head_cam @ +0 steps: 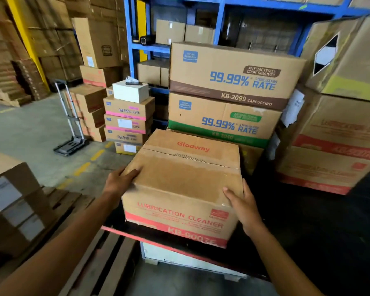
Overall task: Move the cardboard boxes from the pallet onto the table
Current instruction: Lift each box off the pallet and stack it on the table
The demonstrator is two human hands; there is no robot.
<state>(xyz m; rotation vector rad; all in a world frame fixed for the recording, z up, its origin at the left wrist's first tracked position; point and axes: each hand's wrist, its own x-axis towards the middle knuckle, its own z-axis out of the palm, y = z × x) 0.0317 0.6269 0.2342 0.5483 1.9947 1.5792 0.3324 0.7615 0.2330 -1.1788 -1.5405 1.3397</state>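
- Left hand [120, 181] clasps the top left corner of the Glodway box [184, 186], fingers flat over the lid.
- Right hand [242, 207] presses the opposite near corner, fingers straight.
- Between both palms, the box sits at the black table [308, 231] edge.
- Behind the grip, stacked boxes [226, 92].

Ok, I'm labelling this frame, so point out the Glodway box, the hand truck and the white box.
Glodway box [186, 178]: head view, middle of its taped top face.
Hand truck [72, 144]: head view, its folded base plate on the floor.
White box [130, 92]: head view, its front face, atop the pink-striped stack.
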